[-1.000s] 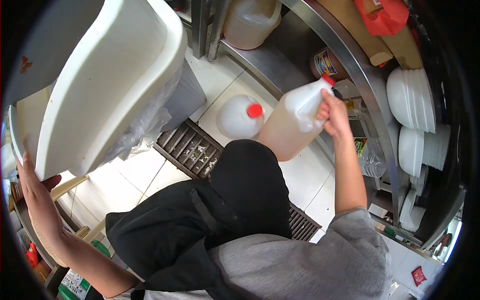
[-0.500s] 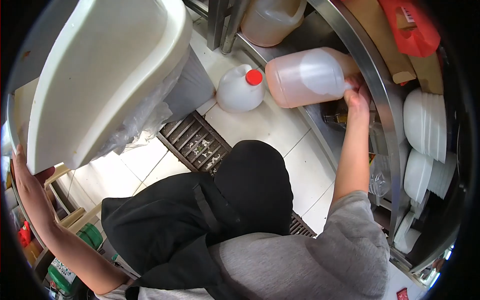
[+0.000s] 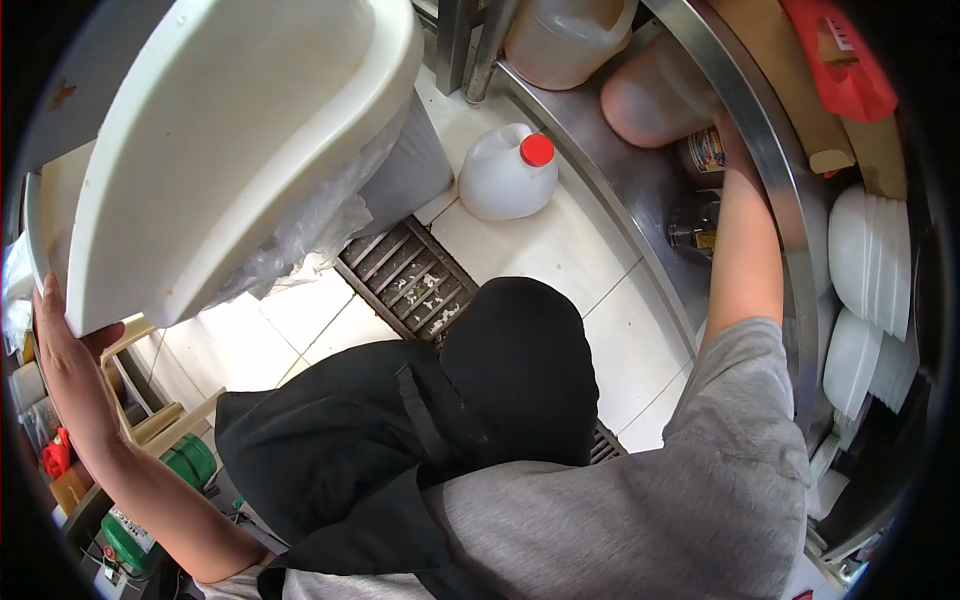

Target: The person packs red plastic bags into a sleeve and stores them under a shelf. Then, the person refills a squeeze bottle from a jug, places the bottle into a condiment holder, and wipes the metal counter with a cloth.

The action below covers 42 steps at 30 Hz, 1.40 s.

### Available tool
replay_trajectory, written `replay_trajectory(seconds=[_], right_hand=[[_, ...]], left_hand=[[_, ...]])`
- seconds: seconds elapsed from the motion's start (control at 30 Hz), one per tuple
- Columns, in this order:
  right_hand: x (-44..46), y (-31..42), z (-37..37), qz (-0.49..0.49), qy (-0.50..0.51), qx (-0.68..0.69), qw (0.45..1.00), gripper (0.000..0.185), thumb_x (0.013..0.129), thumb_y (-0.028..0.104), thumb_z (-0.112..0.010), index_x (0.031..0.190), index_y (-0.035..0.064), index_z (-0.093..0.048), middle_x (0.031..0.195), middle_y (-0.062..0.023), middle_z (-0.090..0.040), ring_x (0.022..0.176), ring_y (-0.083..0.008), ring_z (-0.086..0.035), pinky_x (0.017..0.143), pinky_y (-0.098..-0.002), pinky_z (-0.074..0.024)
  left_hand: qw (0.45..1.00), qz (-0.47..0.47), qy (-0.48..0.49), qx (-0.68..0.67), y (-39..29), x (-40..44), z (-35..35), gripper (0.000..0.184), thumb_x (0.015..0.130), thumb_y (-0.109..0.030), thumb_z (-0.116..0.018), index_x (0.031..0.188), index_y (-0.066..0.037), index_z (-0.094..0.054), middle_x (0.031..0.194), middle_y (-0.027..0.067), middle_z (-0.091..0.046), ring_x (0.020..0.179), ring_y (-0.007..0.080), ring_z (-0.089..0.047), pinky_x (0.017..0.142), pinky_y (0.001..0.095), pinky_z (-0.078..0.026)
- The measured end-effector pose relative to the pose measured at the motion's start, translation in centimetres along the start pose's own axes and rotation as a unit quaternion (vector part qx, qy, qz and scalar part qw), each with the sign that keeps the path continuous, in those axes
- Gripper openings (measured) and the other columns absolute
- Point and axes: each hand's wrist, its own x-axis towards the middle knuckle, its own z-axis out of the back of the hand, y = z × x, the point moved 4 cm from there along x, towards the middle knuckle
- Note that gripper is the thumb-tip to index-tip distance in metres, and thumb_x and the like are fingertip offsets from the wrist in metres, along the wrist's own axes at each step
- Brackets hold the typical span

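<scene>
My left hand (image 3: 68,318) is closed on the lower edge of a large white plastic tub (image 3: 230,160), which is held tilted at the upper left. On the right, my arm reaches under the steel counter edge. A translucent plastic jug (image 3: 655,95), smeared by motion, lies over the lower steel shelf at my right hand (image 3: 733,128). The counter rim hides the fingers and the jug's handle end. Near the arm on that shelf are a jar with a colourful label (image 3: 706,150) and a clear container (image 3: 692,222).
A white jug with a red cap (image 3: 508,175) stands on the tiled floor beside a drain grate (image 3: 412,278). Another jug (image 3: 565,40) sits on the shelf's far end. Stacked white bowls (image 3: 868,260) are at right. A grey bin with a plastic liner (image 3: 405,165) stands behind the tub.
My right hand has moved the translucent jug up and right, from above the floor to inside the lower shelf. My left hand still holds the tub. The view has shifted slightly.
</scene>
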Motion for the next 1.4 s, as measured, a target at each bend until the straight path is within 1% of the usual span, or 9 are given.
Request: replay_trajectory(seconds=[0.1, 0.2, 0.37, 0.43, 0.57, 0.83, 0.97, 1.2, 1.4], right_hand=[[-1.2, 0.2, 0.2, 0.124, -0.106, -0.209, 0.964, 0.034, 0.095, 0.026, -0.054, 0.122, 0.005, -0.058, 0.122, -0.0162, -0.06, 0.114, -0.0323, -0.056, 0.098, -0.0419, -0.0442], [-7.2, -3.6, -4.7, 0.332, -0.174, -0.612, 0.696, 0.035, 0.096, 0.027, -0.054, 0.123, 0.0048, -0.058, 0.125, -0.0169, -0.058, 0.118, -0.0327, -0.053, 0.101, -0.0414, -0.0414], [-14.3, -22.0, -7.4, 0.13, 0.293, -0.773, 0.547, 0.037, 0.095, 0.031, -0.055, 0.121, 0.005, -0.061, 0.124, -0.015, -0.057, 0.12, -0.0303, -0.05, 0.106, -0.039, -0.0373], [-13.2, -23.8, -7.5, -0.16, 0.293, -0.661, 0.672, 0.037, 0.097, 0.029, -0.048, 0.12, 0.005, -0.063, 0.12, -0.015, -0.06, 0.11, -0.0271, -0.056, 0.097, -0.0385, -0.0452], [-13.7, -23.2, -5.4, -0.368, 0.187, -0.672, 0.614, 0.037, 0.098, 0.019, -0.039, 0.124, 0.0068, -0.062, 0.103, -0.0166, -0.062, 0.076, -0.0311, -0.065, 0.059, -0.0387, -0.0566], [-21.9, -18.4, 1.5, -0.32, 0.268, -0.719, 0.555, 0.046, 0.082, 0.003, -0.061, 0.128, 0.0088, -0.058, 0.125, -0.0155, -0.057, 0.116, -0.0338, -0.056, 0.101, -0.04, -0.0442], [-26.8, -17.8, 4.6, -0.083, 0.304, -0.781, 0.539, 0.041, 0.083, 0.019, -0.071, 0.121, 0.0068, -0.062, 0.121, -0.0174, -0.062, 0.112, -0.0379, -0.058, 0.097, -0.0413, -0.0459], [-27.5, -15.3, -3.4, -0.167, 0.042, -0.68, 0.712, 0.029, 0.091, 0.028, -0.067, 0.106, 0.003, -0.064, 0.097, -0.0181, -0.068, 0.094, -0.0368, -0.063, 0.084, -0.0405, -0.0488], [-27.6, -10.7, -12.4, -0.06, 0.142, -0.732, 0.663, 0.026, 0.09, 0.025, -0.068, 0.105, 0.0044, -0.067, 0.093, -0.015, -0.07, 0.086, -0.0284, -0.068, 0.08, -0.0385, -0.0515]], left_hand=[[1.0, 0.022, 0.009, -0.02, -0.5, 0.1, -0.5, 0.06, 0.103, -0.045, -0.041, 0.143, 0.0, -0.042, 0.127, 0.0148, -0.059, 0.084, 0.0196, -0.066, 0.074, 0.0258, -0.054], [1.0, 0.018, 0.009, 0.009, -0.1, 0.0, -0.6, 0.063, 0.101, -0.049, -0.042, 0.143, -0.001, -0.043, 0.128, 0.0155, -0.058, 0.086, 0.0209, -0.066, 0.077, 0.0268, -0.053], [0.998, -0.033, -0.002, -0.047, -2.5, -0.4, -3.0, 0.07, 0.099, -0.052, -0.045, 0.149, -0.005, -0.035, 0.124, 0.014, -0.059, 0.084, 0.0168, -0.063, 0.081, 0.0279, -0.05], [0.996, -0.062, -0.018, -0.065, -2.4, -0.3, -3.8, 0.071, 0.099, -0.052, -0.045, 0.15, -0.004, -0.033, 0.139, 0.0157, -0.048, 0.107, 0.021, -0.061, 0.089, 0.031, -0.052], [0.987, -0.083, 0.037, -0.133, -4.7, 0.0, -6.6, 0.075, 0.098, -0.05, -0.047, 0.151, 0.0, -0.028, 0.142, 0.016, -0.044, 0.121, 0.0228, -0.052, 0.1, 0.0337, -0.041], [0.94, -0.168, -0.003, -0.298, -7.6, -0.8, -10.0, 0.061, 0.101, -0.038, -0.043, 0.149, -0.004, -0.025, 0.143, 0.0241, -0.038, 0.134, 0.0302, -0.038, 0.115, 0.0381, -0.021], [0.943, -0.155, 0.004, -0.293, -7.2, -0.6, -9.7, 0.06, 0.102, -0.036, -0.043, 0.149, -0.005, -0.024, 0.143, 0.0237, -0.038, 0.133, 0.0296, -0.038, 0.115, 0.0393, -0.023], [0.93, -0.217, 0.012, -0.296, -7.1, -0.4, -10.0, 0.057, 0.102, -0.029, -0.042, 0.148, -0.002, -0.022, 0.146, 0.0217, -0.033, 0.134, 0.0278, -0.036, 0.114, 0.039, -0.023], [0.948, -0.211, 0.021, -0.238, -9.0, -1.7, -9.2, 0.061, 0.1, -0.026, -0.042, 0.147, 0.005, -0.018, 0.151, 0.0208, -0.023, 0.142, 0.0292, -0.023, 0.118, 0.041, -0.015]])
